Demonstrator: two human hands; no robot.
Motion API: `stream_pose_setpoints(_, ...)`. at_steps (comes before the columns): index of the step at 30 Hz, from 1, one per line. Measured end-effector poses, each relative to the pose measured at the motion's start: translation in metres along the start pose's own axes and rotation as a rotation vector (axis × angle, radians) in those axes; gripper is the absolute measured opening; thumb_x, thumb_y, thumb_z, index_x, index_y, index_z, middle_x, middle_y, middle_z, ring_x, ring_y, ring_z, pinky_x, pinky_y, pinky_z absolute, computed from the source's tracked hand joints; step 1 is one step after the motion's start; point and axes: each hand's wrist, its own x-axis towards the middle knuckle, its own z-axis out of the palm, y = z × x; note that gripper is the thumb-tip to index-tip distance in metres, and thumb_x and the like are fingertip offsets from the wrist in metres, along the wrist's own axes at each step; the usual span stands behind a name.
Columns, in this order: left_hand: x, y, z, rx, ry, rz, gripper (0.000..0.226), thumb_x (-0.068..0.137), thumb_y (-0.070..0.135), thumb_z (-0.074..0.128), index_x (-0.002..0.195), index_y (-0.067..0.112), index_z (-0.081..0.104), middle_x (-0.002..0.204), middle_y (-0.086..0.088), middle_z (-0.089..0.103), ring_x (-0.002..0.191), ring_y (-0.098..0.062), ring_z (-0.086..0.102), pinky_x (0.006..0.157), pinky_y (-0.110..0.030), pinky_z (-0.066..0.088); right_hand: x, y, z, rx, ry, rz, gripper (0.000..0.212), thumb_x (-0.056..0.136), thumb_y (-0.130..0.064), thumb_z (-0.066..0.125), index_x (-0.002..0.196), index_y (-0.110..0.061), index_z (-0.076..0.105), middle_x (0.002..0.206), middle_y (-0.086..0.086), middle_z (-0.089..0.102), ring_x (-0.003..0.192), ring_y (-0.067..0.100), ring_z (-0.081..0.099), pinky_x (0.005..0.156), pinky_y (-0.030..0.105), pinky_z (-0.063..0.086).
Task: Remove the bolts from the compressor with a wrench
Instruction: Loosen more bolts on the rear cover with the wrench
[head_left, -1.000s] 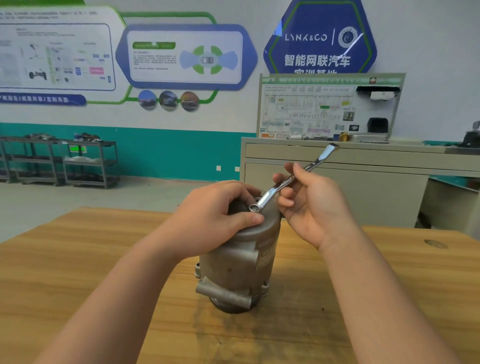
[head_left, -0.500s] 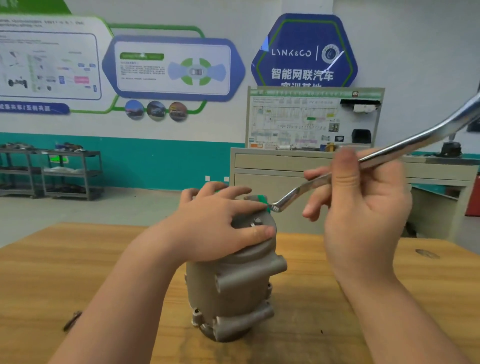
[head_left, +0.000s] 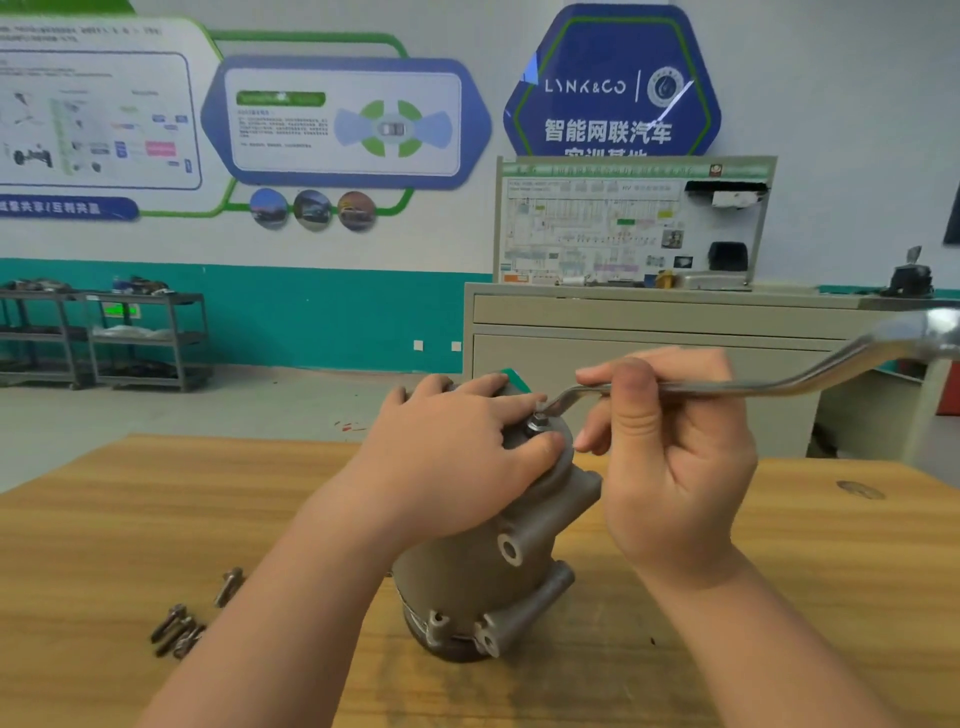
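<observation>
A grey metal compressor (head_left: 483, 582) stands upright on the wooden table (head_left: 779, 597). My left hand (head_left: 452, 462) lies spread over its top and holds it, thumb at the front rim. A bolt (head_left: 536, 423) shows on the top between thumb and forefinger. My right hand (head_left: 670, 467) grips the shaft of a long chrome ring wrench (head_left: 753, 385). The wrench's ring end sits on that bolt, and its far end runs off to the right edge of the view.
Several loose bolts (head_left: 179, 626) lie on the table to the left of my left forearm. Behind the table stands a grey cabinet (head_left: 649, 322) with a display board. Metal shelving (head_left: 104, 338) lines the far left wall.
The view has dropped and the loose bolts have come into sight. The wrench's ring end has come down onto the bolt. The compressor has turned a little under my left hand.
</observation>
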Motion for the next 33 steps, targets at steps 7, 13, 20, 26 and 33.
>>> stream_pose_setpoints(7,-0.001,0.002,0.002,-0.016,0.059,0.0,0.045,0.097,0.06,0.028,0.142,0.058,0.032,0.153,0.022,0.032,0.134,-0.021,0.033,0.111,-0.042,0.022,-0.01,-0.005,0.009,0.178,0.014,-0.006,0.015,0.106,-0.031,0.037,0.101,-0.03,0.05,0.084,0.005,0.058,0.055,0.012,0.053,0.059,0.02,0.045)
stream_pose_setpoints(13,0.001,0.003,0.0,-0.052,0.043,-0.036,0.051,0.092,0.067,0.024,0.143,0.061,0.028,0.154,0.028,0.027,0.134,-0.016,0.029,0.112,-0.037,0.02,-0.013,-0.008,0.019,0.176,0.292,0.166,0.014,0.102,-0.042,0.041,0.094,-0.039,0.052,0.08,0.0,0.064,0.046,0.013,0.057,0.051,0.021,0.046)
stream_pose_setpoints(20,0.001,0.004,0.0,-0.03,0.037,-0.092,0.052,0.093,0.07,0.027,0.143,0.058,0.03,0.154,0.022,0.029,0.133,-0.026,0.032,0.108,-0.041,0.026,-0.009,0.001,0.014,0.0,0.214,0.053,0.014,0.103,-0.041,0.042,0.094,-0.045,0.052,0.071,-0.005,0.059,0.048,0.01,0.055,0.055,0.018,0.043)
stream_pose_setpoints(26,0.005,-0.003,-0.005,0.001,-0.035,-0.111,0.09,0.07,0.096,0.011,0.146,0.053,0.032,0.152,0.012,0.035,0.128,-0.03,0.038,0.109,-0.047,0.031,-0.014,0.005,0.003,-0.257,-0.012,-0.12,0.034,0.106,-0.033,0.034,0.082,-0.013,0.047,0.071,0.002,0.048,0.06,0.014,0.045,0.058,0.016,0.036)
stream_pose_setpoints(33,-0.002,-0.007,-0.01,-0.097,-0.035,-0.099,0.085,0.07,0.089,0.023,0.144,0.051,0.037,0.153,0.014,0.034,0.128,-0.03,0.033,0.105,-0.046,0.029,0.0,0.004,0.001,-0.111,-0.045,0.209,0.033,0.085,-0.064,0.057,0.071,-0.034,0.053,0.055,-0.002,0.056,0.052,0.026,0.059,0.052,0.036,0.048)
